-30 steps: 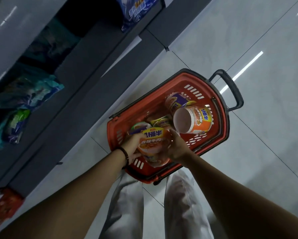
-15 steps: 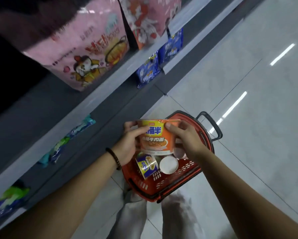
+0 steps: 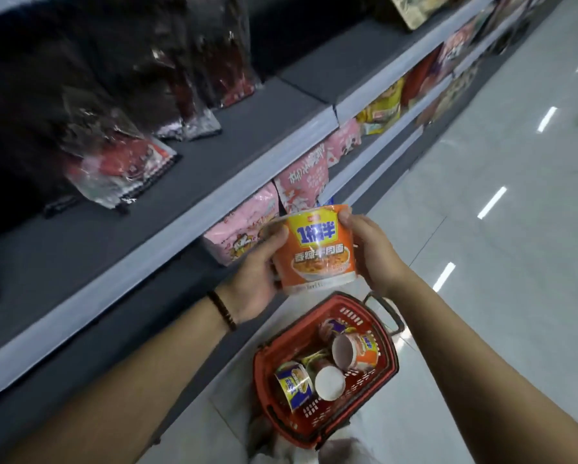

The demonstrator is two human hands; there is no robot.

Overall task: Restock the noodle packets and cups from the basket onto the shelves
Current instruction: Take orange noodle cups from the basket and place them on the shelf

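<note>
1. You're holding the orange paper noodle cup upright in mid-air, above the red plastic shopping basket and just in front of the grey metal shelf.
2. Your left hand is wrapping one side, thumb lying across the label. Your right hand is gripping the opposite side, fingertips hooked on the top rim. The two-sided grip is probably keeping a wide, light cup level.
3. The basket is sitting on the pale tiled floor by your legs, likely for a short reach. A blue-and-yellow cup and a second orange cup are lying on their sides inside.
4. Bare deck is showing right of the dark red glossy packets, which looks like the drop spot. Pink packets are filling the tier below.
</note>
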